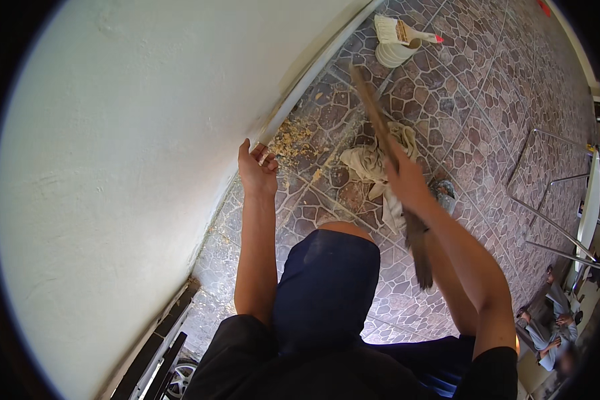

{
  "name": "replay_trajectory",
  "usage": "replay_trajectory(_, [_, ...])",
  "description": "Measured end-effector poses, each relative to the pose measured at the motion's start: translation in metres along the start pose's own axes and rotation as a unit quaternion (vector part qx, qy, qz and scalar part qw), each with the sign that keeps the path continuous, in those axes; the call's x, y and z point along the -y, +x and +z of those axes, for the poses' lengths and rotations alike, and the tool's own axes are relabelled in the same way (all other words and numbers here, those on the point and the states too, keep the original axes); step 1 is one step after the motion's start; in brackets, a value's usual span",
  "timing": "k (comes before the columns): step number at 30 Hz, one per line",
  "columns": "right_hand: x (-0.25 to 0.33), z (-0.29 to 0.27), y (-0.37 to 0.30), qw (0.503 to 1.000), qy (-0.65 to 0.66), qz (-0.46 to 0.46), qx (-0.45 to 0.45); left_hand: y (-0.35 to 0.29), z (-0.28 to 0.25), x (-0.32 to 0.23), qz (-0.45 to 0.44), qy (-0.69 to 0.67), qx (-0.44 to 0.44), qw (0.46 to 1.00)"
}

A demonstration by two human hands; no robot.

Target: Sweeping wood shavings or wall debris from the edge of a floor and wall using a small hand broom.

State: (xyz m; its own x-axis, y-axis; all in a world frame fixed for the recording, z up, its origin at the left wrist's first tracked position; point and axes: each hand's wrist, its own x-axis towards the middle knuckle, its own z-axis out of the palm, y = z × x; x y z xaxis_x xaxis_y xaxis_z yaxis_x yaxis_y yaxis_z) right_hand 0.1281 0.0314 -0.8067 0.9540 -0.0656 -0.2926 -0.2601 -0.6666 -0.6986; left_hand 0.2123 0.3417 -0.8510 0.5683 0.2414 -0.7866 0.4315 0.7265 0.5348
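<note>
My right hand [409, 181] is wrapped round the middle of a long, worn brown hand broom [376, 113]. It is held above the floor, its narrow end pointing away and its dark, frayed end hanging near my right leg. My left hand [257, 170] is raised beside the wall, fingers loosely curled and apart, with no object visible in it. Yellowish crumbly debris [292, 140] lies along the foot of the wall just past my left fingers. Under the broom, a crumpled cream cloth [367, 163] lies on the floor, partly hidden by my right hand.
A paintbrush [397, 31] rests across a white tub [395, 55] at the far side. The pale wall [133, 147] rises on the left above the stone-patterned floor [460, 120]. Metal-framed furniture [560, 230] stands at right, near a seated person [550, 333].
</note>
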Motion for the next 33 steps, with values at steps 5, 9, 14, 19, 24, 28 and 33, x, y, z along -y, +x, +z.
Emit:
replay_trajectory(5, [-0.005,-0.004,0.154,0.989,0.045,0.113,-0.084,-0.001,0.014,0.011,-0.015,0.0,0.021,1.0])
replay_trajectory(9, [0.005,0.048,0.157,0.995,0.081,0.064,0.0,-0.003,0.013,0.007,-0.023,0.018,0.014,0.999])
replay_trajectory(14, [0.015,0.084,0.007,0.976,-0.001,-0.011,0.218,-0.002,0.005,0.003,0.005,0.014,0.001,1.0])
replay_trajectory(19, [-0.003,0.032,-0.038,0.992,0.063,-0.087,0.066,-0.005,0.007,0.001,-0.001,0.003,0.007,1.0])
replay_trajectory(24, [-0.027,0.016,0.066,0.999,-0.023,0.029,0.01,-0.006,0.025,0.015,-0.019,0.002,0.029,0.999])
replay_trajectory(28, [0.024,0.106,0.015,0.982,0.02,-0.035,0.187,-0.007,0.018,0.003,0.007,0.016,0.002,1.0])
replay_trajectory(33, [-0.008,0.091,-0.094,0.951,-0.046,-0.189,0.239,0.001,0.012,0.0,-0.028,0.014,0.026,0.999])
